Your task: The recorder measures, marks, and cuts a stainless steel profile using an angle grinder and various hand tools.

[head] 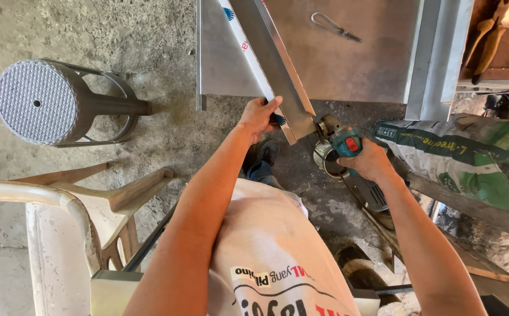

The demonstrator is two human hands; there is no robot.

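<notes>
While the left hand [258, 114] grips a steel strip [278, 70], the right hand [367, 159] clasps a grinder [341, 146] beside a green sack [471, 158].

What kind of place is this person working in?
Probably a small metal workshop. The right hand holds an angle grinder against a metal bar steadied by the left hand, over a steel table and rough concrete floor.

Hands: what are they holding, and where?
Left hand grips the long grey metal strip near its end; right hand grips the blue angle grinder by its body.

L hand [258, 116], R hand [370, 161] gripping.
</notes>
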